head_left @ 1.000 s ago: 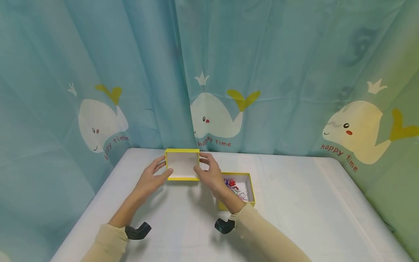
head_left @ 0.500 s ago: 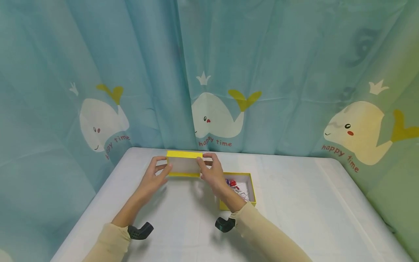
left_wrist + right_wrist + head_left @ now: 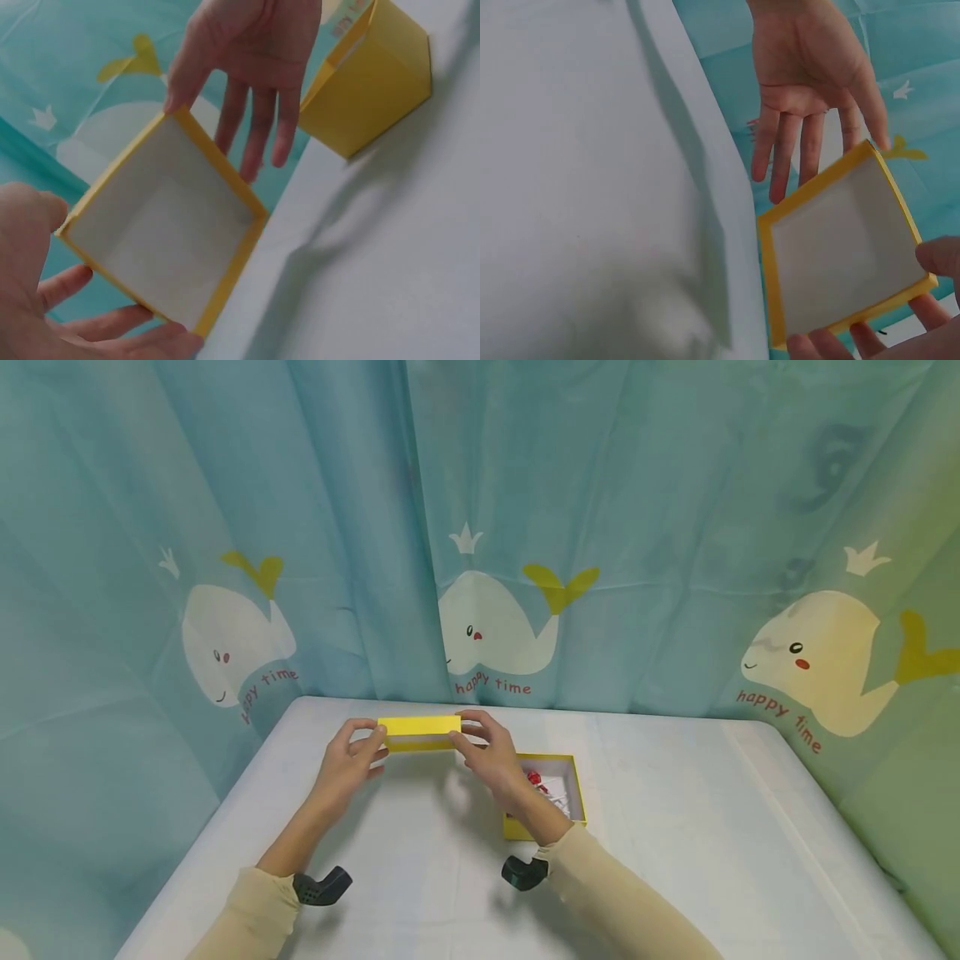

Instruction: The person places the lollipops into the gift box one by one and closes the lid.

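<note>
Held above the table, a yellow box lid (image 3: pixel 418 726) with a pale inside hangs between both hands. Its yellow side wall faces the head view, and its hollow underside shows in the left wrist view. My left hand (image 3: pixel 347 768) grips the left end, thumb on the near edge. At the opposite end, my right hand (image 3: pixel 491 758) holds the lid between thumb and fingers. Behind my right wrist stands an open yellow box (image 3: pixel 517 830) on the table, partly covered by that hand. Inside it lie lollipops (image 3: pixel 534 777) with white sticks and a red wrapper showing.
A white cloth covers the table (image 3: pixel 675 827). Along its back and sides hangs a blue-green curtain (image 3: pixel 645 527) printed with whales. Each wrist wears a black camera mount (image 3: pixel 322 887).
The lid has tipped from showing its wide pale inside to showing mostly its yellow side wall. Both hands turned with it; the box has stayed in place.
</note>
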### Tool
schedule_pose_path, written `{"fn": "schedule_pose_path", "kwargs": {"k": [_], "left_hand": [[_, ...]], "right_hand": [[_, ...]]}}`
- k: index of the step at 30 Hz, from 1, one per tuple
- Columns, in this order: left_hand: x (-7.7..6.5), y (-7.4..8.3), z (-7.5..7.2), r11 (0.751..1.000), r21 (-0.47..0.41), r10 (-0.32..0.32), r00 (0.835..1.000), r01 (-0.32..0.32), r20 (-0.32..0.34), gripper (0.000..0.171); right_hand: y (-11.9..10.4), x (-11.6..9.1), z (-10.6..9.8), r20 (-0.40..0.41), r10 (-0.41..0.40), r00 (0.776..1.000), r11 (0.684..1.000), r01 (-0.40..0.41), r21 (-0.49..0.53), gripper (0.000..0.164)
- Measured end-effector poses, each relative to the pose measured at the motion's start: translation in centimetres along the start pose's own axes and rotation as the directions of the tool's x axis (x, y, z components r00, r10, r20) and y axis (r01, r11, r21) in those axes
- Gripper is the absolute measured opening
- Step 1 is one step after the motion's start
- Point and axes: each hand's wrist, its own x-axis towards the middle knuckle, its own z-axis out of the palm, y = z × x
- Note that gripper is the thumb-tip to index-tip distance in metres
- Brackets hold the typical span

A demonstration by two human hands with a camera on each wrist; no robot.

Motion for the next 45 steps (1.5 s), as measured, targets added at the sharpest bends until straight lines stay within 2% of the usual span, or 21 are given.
{"fn": "schedule_pose_path", "kwargs": {"k": [6,10,15,20,26,31,38,42,45], "left_hand": [[0.0,-0.3,-0.1,0.998,-0.060,0.037,0.999,-0.036,0.014,0.047],[0.0,-0.7,-0.3,0.993,-0.077,0.100,0.993,-0.095,0.068,0.049],[-0.1,-1.0,-0.8,0.978,-0.109,0.196,0.967,-0.180,0.162,0.050],[-0.1,-1.1,-1.0,0.967,-0.062,0.254,0.935,-0.246,0.247,0.056],[-0.2,-0.9,-1.0,0.966,-0.093,0.259,0.903,-0.242,0.343,0.065],[-0.4,-0.6,-0.7,0.964,-0.139,0.265,0.880,-0.228,0.394,0.072],[-0.1,-0.4,0.4,0.959,-0.152,0.279,0.870,-0.237,0.405,0.075],[0.2,-0.5,1.7,0.951,-0.167,0.307,0.859,-0.260,0.409,0.075],[0.2,-0.6,2.9,0.946,-0.164,0.322,0.852,-0.278,0.412,0.075]], "right_hand": [[-0.1,0.0,-0.9,0.061,-0.029,0.998,1.000,0.029,-0.010,0.032],[0.1,0.1,-2.0,0.121,-0.074,0.990,0.997,0.076,-0.007,0.031],[0.2,-0.2,-3.7,0.205,-0.103,0.973,0.993,0.114,-0.041,0.041],[0.0,-0.5,-5.6,0.283,-0.088,0.955,0.989,0.117,-0.087,0.053],[-0.3,-0.8,-7.8,0.374,-0.083,0.924,0.983,0.138,-0.123,0.060],[-0.4,-1.0,-8.9,0.420,-0.090,0.903,0.980,0.155,-0.125,0.065],[-0.1,-1.3,-10.4,0.444,-0.116,0.889,0.973,0.192,-0.129,0.069],[0.0,-1.7,-11.7,0.456,-0.135,0.879,0.970,0.211,-0.119,0.071],[0.1,-2.1,-13.0,0.456,-0.127,0.881,0.967,0.212,-0.139,0.073]]}}
